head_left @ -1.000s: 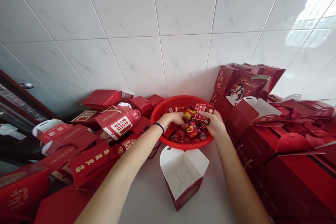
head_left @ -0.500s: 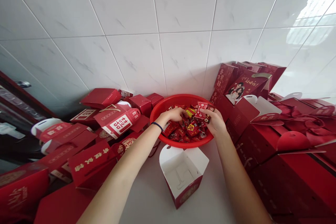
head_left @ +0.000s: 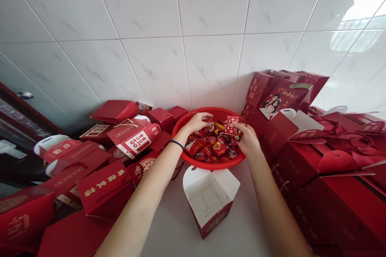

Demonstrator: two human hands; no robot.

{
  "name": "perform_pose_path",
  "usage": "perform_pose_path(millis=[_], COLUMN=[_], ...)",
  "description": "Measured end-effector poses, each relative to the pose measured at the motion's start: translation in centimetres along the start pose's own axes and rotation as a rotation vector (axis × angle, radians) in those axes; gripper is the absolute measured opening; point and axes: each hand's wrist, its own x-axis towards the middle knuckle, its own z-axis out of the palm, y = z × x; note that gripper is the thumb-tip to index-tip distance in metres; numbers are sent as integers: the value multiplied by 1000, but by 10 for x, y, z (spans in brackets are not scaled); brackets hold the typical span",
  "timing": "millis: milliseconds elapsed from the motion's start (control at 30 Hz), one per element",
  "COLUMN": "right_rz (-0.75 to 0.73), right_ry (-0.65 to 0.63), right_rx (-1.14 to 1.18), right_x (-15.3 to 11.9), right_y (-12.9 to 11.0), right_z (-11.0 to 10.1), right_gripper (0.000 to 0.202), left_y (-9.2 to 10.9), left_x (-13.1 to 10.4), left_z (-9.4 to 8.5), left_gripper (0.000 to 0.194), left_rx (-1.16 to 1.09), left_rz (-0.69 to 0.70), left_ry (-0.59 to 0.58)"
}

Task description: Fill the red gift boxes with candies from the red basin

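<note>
Both forearms reach in from the near edge and converge on a red basin (head_left: pixel 211 166), which stands at the far side of a pale table (head_left: pixel 169 221) close to a tiled wall (head_left: pixel 211 4). The left arm slants far and to the right, a dark band (head_left: pixel 177 143) around its wrist. The left hand (head_left: pixel 197 122) is over the left part of the basin, palm down, fingers bent toward the right, with a narrow gap between the fingertips; whether it grips a sweet cannot be told. The right arm slants far and to the left. The right hand (head_left: pixel 247 139) is at the basin's right rim, turned inward, its thumb and fingers closed on a pink packet (head_left: pixel 231 125), with darker wrappers partly hidden beside it.

Wrapped sweets (head_left: pixel 220 147), mostly red with some yellow, fill the basin below and between the two hands; the packet is above them, to the right of the left hand. An open box (head_left: pixel 215 223), white inside and dark red outside, stands on the table just on the near side of the basin, between the forearms, touched by neither hand. Red cartons (head_left: pixel 105 186) crowd the left side; gift bags (head_left: pixel 279 96) and further boxes (head_left: pixel 340 204) are stacked on the right.
</note>
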Motion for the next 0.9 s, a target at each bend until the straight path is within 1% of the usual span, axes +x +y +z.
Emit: perform_pose_path(millis=[100,200,267,367,467,567,667,767,800,833,900], right_rz=[-2,-14,-21,-26,-42,-74,-120,-132,-126,-118,-107], right_ry=[-8,19,33,0,-19,52,150,210,224,235,249], right_rx=[13,23,21,11,17,55,106,143,153,161,172], right_x=[1,3,3,2,2,4,10,14,15,15,15], right_y=[1,2,3,3,2,3,5,6,7,7,7], right_z=[0,-1,-1,-1,-1,-3,-6,-9,-10,-10,-10], right_gripper=[21,23,25,29,30,27,22,19,18,17,17], left_y=[3,11,19,32,43,45,37,26,23,21,19], left_x=[0,-3,-5,-10,-13,-11,-8,-7,-8,-10,-13], left_z=[1,3,6,11,18,22,25,32,36,40,48], left_gripper=[48,41,35,35,34,34,36,29,33,42,54], left_rx=[-93,-171,-247,-373,-403,-399,-262,-50,27,123,370], left_rz=[28,73,109,138,160,175,100,11,-8,-16,-8], left_ry=[-13,-27,-64,-129,-157,-168,-173,-260,-306,-352,-402])
